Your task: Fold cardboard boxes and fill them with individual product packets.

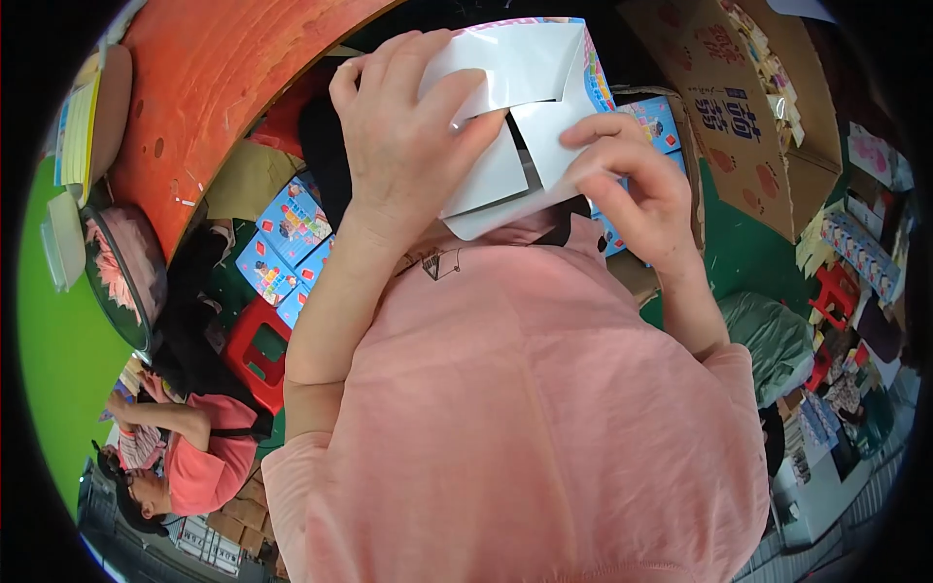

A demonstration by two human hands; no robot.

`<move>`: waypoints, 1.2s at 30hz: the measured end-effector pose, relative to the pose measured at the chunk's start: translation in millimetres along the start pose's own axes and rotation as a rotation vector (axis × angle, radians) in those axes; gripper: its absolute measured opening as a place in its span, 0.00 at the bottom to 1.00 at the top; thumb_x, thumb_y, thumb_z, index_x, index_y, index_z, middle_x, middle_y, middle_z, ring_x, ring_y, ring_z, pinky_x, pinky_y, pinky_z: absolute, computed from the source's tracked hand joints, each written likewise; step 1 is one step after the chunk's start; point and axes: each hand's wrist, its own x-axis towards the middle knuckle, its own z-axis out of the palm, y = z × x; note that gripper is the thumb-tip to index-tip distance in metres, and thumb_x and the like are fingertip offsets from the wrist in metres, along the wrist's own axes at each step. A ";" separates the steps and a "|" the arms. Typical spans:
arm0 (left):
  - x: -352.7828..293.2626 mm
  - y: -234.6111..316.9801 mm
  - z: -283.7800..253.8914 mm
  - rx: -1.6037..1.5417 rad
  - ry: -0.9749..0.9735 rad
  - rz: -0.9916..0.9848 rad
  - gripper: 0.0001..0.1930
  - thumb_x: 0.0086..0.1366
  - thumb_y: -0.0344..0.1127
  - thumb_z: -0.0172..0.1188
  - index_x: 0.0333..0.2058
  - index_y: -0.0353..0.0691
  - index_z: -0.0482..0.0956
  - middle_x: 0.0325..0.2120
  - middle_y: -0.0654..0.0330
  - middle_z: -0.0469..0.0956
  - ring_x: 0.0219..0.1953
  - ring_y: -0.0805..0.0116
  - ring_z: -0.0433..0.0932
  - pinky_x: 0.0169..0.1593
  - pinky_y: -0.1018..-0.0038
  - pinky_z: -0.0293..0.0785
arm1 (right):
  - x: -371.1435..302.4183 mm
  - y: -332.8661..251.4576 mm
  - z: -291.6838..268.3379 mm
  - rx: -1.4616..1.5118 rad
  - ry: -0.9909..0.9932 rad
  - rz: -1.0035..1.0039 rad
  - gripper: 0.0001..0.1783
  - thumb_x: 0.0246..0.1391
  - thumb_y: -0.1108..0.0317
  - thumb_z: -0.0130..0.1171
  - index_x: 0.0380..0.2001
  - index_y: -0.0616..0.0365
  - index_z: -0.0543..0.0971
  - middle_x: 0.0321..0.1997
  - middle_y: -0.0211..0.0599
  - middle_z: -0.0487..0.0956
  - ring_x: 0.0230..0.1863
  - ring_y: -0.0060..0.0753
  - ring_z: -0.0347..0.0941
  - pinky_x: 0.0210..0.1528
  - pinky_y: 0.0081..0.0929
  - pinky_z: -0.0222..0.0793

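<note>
Close in front of my chest is a small cardboard box [505, 63] with a plain white inside and colourful printing along its outer edges. Its white flaps are partly folded in, and a dark gap shows between them. My left hand [408, 126] grips the box from the left, with the thumb reaching in at the gap. On the right side, my right hand [632, 180] has its fingers bent against the flap by the right edge, holding it. The underside of the box is hidden.
Blue printed boxes [292, 228] lie stacked at the left, and more blue boxes [653, 121] sit in a carton at the right. An orange-red tabletop [224, 78] curves along the upper left. A large brown carton [729, 117] stands upper right. A red stool [258, 355] and another person [194, 447] are lower left.
</note>
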 end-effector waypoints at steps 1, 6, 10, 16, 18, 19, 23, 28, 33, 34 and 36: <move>1.9 -0.5 0.0 -0.002 -0.003 0.002 0.15 0.49 0.42 0.75 0.35 0.47 0.84 0.50 0.58 0.80 0.55 0.58 0.75 0.56 0.55 0.62 | -0.4 -8.8 6.0 0.161 0.134 0.271 0.07 0.60 0.76 0.61 0.41 0.62 0.81 0.49 0.36 0.83 0.55 0.37 0.76 0.55 0.32 0.69; 9.5 1.4 -9.7 -0.025 -0.113 0.029 0.18 0.48 0.43 0.78 0.39 0.48 0.87 0.51 0.62 0.81 0.53 0.61 0.77 0.55 0.62 0.62 | 16.5 -33.3 8.5 -0.073 0.192 0.586 0.14 0.60 0.71 0.64 0.48 0.57 0.81 0.38 0.38 0.80 0.39 0.30 0.77 0.40 0.26 0.73; 8.5 2.5 -10.6 -0.035 -0.138 0.036 0.18 0.48 0.42 0.78 0.39 0.47 0.87 0.51 0.61 0.81 0.53 0.59 0.77 0.55 0.61 0.64 | 19.9 -40.7 12.0 -0.241 0.169 0.677 0.14 0.59 0.68 0.65 0.49 0.56 0.82 0.40 0.43 0.78 0.38 0.37 0.78 0.40 0.29 0.75; 5.0 5.1 -9.2 -0.006 -0.149 0.104 0.18 0.50 0.40 0.77 0.40 0.44 0.87 0.51 0.58 0.81 0.54 0.55 0.77 0.54 0.60 0.69 | 19.8 -38.2 11.2 -0.378 0.214 0.753 0.15 0.54 0.67 0.70 0.45 0.57 0.84 0.36 0.34 0.78 0.36 0.26 0.72 0.40 0.27 0.71; 2.4 5.7 -4.8 0.040 -0.136 0.145 0.16 0.52 0.42 0.74 0.37 0.43 0.85 0.51 0.56 0.79 0.54 0.55 0.74 0.54 0.56 0.66 | 19.1 -34.2 13.3 -0.345 0.272 0.763 0.15 0.54 0.67 0.70 0.44 0.59 0.83 0.36 0.35 0.78 0.36 0.25 0.72 0.39 0.27 0.71; 3.7 6.9 -5.1 0.035 -0.133 0.151 0.16 0.52 0.42 0.74 0.37 0.43 0.85 0.51 0.56 0.79 0.54 0.55 0.74 0.54 0.56 0.66 | 15.7 -30.7 13.1 -0.351 0.279 0.766 0.15 0.54 0.67 0.70 0.44 0.59 0.83 0.36 0.35 0.78 0.36 0.25 0.72 0.39 0.27 0.71; 9.0 9.2 -7.8 0.067 -0.197 0.135 0.17 0.52 0.37 0.75 0.42 0.45 0.85 0.51 0.60 0.81 0.54 0.54 0.76 0.56 0.60 0.67 | 2.5 -23.2 13.7 -0.124 0.378 0.732 0.12 0.58 0.68 0.68 0.42 0.64 0.82 0.39 0.35 0.78 0.39 0.25 0.73 0.42 0.25 0.71; 4.7 6.8 -2.9 0.024 -0.220 0.155 0.19 0.51 0.36 0.74 0.44 0.48 0.84 0.53 0.62 0.79 0.55 0.53 0.74 0.58 0.58 0.65 | -1.1 -20.8 24.6 -0.149 0.431 0.542 0.09 0.62 0.68 0.64 0.39 0.63 0.81 0.47 0.38 0.82 0.47 0.31 0.76 0.50 0.27 0.72; 13.3 9.4 -13.1 -0.010 -0.294 0.113 0.18 0.52 0.35 0.72 0.44 0.46 0.84 0.56 0.58 0.75 0.59 0.51 0.70 0.62 0.51 0.62 | -9.4 -15.6 20.2 -0.236 0.242 0.336 0.06 0.64 0.70 0.60 0.43 0.58 0.77 0.54 0.43 0.83 0.62 0.45 0.76 0.61 0.38 0.68; 19.3 10.9 -16.7 -0.011 -0.368 0.092 0.20 0.52 0.32 0.71 0.46 0.46 0.84 0.58 0.57 0.74 0.61 0.51 0.71 0.64 0.53 0.62 | -8.3 -15.4 18.9 -0.251 0.214 0.216 0.06 0.64 0.71 0.58 0.44 0.57 0.76 0.54 0.44 0.83 0.64 0.47 0.75 0.64 0.42 0.66; 32.7 9.1 -10.3 -0.082 -0.368 0.140 0.20 0.53 0.31 0.70 0.47 0.45 0.83 0.60 0.56 0.73 0.62 0.50 0.70 0.65 0.52 0.63 | -11.3 -9.9 20.8 -0.241 0.211 0.146 0.06 0.65 0.71 0.57 0.44 0.56 0.75 0.53 0.44 0.83 0.64 0.48 0.75 0.65 0.44 0.64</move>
